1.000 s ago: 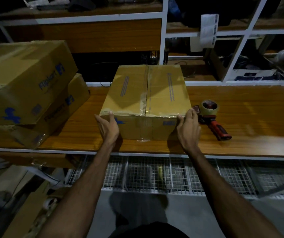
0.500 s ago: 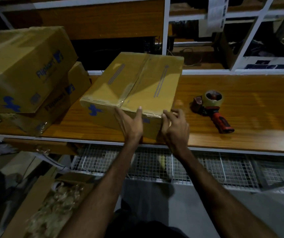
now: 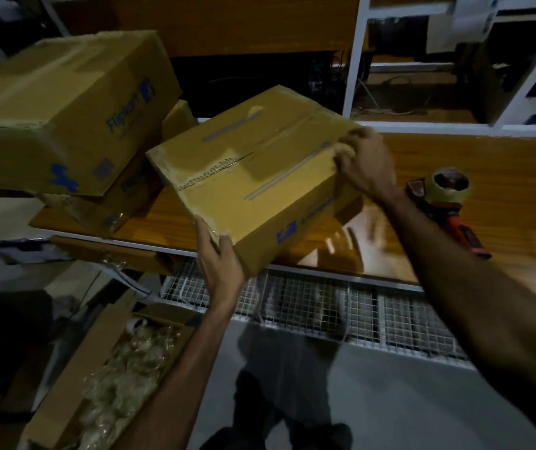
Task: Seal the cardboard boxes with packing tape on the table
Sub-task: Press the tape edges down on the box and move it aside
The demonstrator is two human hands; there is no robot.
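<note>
Cardboard box (image 3: 253, 177) tilted above table (image 3: 487, 177), left hand (image 3: 219, 258) and right hand (image 3: 369, 164) grip its corners

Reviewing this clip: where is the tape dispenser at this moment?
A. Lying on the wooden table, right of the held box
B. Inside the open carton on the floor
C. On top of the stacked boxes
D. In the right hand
A: the tape dispenser lies untouched on the table, while the left hand and right hand both grip the box.
</note>
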